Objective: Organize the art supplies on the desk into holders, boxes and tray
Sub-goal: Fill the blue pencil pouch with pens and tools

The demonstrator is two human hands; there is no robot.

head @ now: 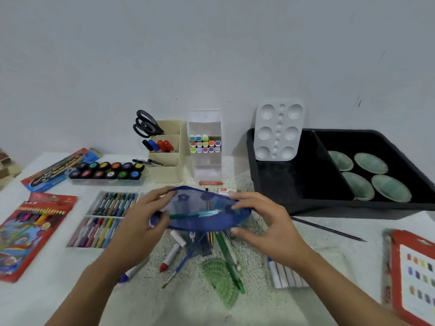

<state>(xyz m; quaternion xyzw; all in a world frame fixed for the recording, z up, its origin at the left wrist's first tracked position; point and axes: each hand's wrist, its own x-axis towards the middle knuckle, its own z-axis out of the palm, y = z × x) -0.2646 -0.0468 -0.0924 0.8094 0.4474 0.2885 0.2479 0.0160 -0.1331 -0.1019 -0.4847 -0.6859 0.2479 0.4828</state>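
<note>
two hands: left hand (141, 222) grips the left end of the blue mesh pouch (200, 203); right hand (266, 227) pinches its right end between fingers and thumb.
pouch: held level over the loose pens (221, 250); a teal pen (193, 214) shows through the mesh.
step: probably opening or emptying the pouch.
next move: free one hand, then sort the pens into the beige holder (169, 165).

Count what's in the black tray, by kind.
Green dishes: 4 (right compartment)
White palette: 1 (left compartment, propped upright)
Total: 5 in the black tray
</note>
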